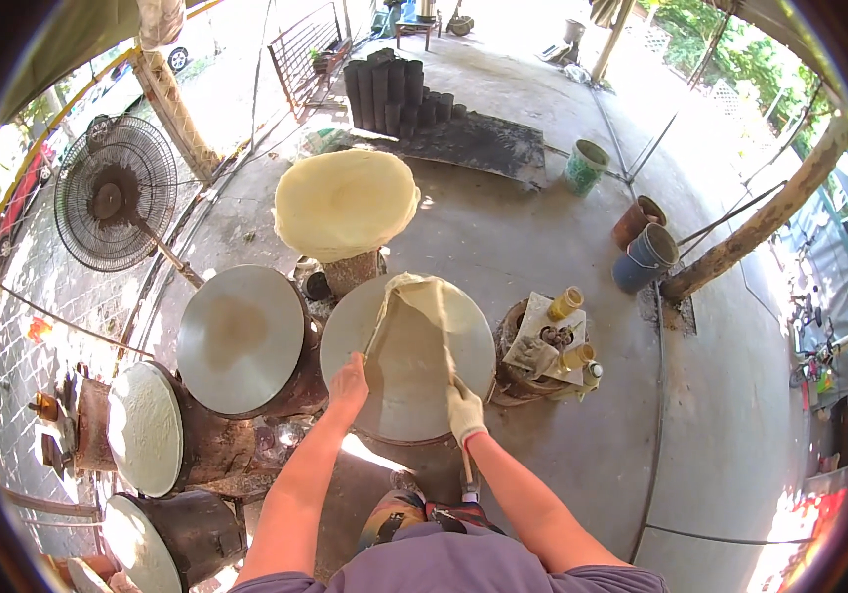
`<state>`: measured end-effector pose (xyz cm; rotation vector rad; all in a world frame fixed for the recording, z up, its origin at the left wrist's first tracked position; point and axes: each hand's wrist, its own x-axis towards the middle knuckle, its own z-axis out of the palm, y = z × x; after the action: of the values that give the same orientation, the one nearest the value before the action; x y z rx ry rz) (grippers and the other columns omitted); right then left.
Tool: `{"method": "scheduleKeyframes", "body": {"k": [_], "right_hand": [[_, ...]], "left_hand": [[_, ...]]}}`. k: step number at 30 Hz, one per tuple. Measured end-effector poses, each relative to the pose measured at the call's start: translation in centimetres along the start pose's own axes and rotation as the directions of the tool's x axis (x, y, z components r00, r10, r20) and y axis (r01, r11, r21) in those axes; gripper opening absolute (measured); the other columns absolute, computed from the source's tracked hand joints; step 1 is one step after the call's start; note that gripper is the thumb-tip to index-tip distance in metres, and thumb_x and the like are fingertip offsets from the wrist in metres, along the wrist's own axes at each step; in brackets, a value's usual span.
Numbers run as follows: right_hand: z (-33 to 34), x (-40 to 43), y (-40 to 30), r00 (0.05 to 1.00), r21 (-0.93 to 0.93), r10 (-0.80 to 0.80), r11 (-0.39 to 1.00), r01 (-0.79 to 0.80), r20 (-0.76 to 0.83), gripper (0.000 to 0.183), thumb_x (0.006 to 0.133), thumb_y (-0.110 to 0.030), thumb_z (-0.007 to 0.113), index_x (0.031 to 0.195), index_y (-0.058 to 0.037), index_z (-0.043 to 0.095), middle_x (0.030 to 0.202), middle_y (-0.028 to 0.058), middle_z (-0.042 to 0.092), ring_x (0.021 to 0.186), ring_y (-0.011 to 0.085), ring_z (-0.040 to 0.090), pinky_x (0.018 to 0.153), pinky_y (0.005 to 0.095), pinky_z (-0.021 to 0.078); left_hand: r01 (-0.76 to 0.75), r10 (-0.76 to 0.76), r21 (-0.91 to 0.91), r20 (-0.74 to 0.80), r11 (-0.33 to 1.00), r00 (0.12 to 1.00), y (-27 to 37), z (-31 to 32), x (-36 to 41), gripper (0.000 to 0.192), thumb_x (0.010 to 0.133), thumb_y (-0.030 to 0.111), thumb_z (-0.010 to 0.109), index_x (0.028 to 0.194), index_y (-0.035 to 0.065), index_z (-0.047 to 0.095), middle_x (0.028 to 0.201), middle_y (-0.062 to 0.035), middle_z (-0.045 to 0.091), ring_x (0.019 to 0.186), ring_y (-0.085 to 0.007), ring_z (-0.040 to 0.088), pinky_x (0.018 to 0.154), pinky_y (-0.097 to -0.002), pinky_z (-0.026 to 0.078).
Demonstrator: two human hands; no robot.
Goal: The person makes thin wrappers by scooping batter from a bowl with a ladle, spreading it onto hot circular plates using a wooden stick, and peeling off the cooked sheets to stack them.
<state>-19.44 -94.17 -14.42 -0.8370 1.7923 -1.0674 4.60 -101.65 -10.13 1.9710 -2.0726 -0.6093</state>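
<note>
My left hand (350,385) is bare and pinches the near left edge of a thin, pale sheet of flatbread or crepe (420,293). My right hand (464,408), in a cream knit glove with a red cuff, closes on a long thin stick (450,356) along the sheet's right side. The sheet's far part drapes over a round flat griddle (409,400) in front of me. Beyond it, a stack of round pale sheets (346,200) rests on a stand. Another round griddle (238,341), with a brownish middle, stands at the left.
More round griddles at the lower left carry pale sheets (144,430). A drum at the right holds jars (566,304) and a cloth. A pedestal fan (109,200) stands at the left. Dark cylinders (387,89), buckets (646,259) and a leaning wooden post (757,215) are farther off.
</note>
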Motion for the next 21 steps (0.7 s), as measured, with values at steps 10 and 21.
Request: {"method": "scheduleKeyframes", "body": {"k": [10,21], "right_hand": [[2.4,-1.1,-7.2,0.965,0.085,0.149,0.982,-0.171,0.217,0.033,0.091,-0.024,0.057,0.119,-0.0094,0.064,0.070,-0.0025,0.060,0.051,0.0054,0.045,0.047,0.0197,0.0365],[2.4,0.3,-8.9,0.872,-0.082,0.329,0.943,-0.322,0.363,0.035,0.089,-0.032,0.059,0.121,-0.0185,0.064,0.059,-0.0040,0.051,0.044,0.0075,0.040,0.041,0.0254,0.0355]], "left_hand": [[0.065,-0.047,0.149,-0.118,0.987,0.992,-4.3,-3.5,-3.0,0.047,0.082,0.006,0.056,0.127,0.0085,0.043,0.094,-0.0212,0.055,0.080,-0.0395,0.061,0.070,-0.0464,0.049],[-0.012,0.047,0.214,-0.161,0.977,0.986,-7.3,-7.6,-9.2,0.069,0.075,0.003,0.063,0.137,0.0265,0.046,0.090,-0.0147,0.047,0.084,-0.0337,0.057,0.070,-0.0417,0.048]]}}
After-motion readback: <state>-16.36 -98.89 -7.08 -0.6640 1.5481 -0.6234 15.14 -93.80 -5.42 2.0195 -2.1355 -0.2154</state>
